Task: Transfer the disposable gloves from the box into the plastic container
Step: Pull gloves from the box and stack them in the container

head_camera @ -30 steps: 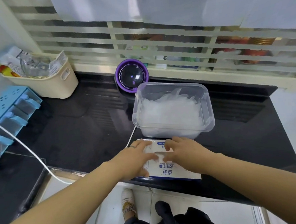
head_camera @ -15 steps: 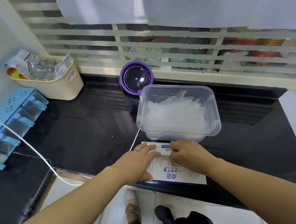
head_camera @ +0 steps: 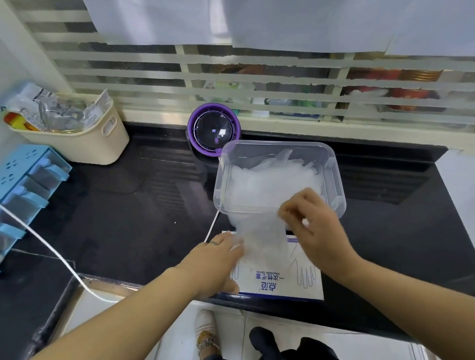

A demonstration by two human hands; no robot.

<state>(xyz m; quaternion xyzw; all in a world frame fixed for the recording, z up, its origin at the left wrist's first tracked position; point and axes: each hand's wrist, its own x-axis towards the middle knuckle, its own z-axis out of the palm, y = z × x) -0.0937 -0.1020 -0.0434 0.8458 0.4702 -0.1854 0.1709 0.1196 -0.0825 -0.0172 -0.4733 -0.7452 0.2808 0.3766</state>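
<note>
A white and blue glove box (head_camera: 276, 280) lies flat at the front edge of the black counter. Just behind it stands a clear plastic container (head_camera: 333, 174) holding a heap of thin translucent gloves (head_camera: 270, 183). My right hand (head_camera: 314, 230) is raised above the box's far end and pinches a bunch of translucent gloves (head_camera: 259, 234) that hangs between the box and the container's near wall. My left hand (head_camera: 216, 261) rests on the box's left side, fingers stretched out and touching the hanging gloves.
A purple round device (head_camera: 214, 129) sits behind the container. A white cable (head_camera: 40, 242) crosses the counter (head_camera: 127, 214) to the left. A cream basket (head_camera: 89, 138) of packets and a blue rack (head_camera: 12, 193) stand at the far left. A barred window ledge runs along the back.
My right hand has lifted off the box toward the container, drawing out a bunch of gloves. My left hand has stayed on the box.
</note>
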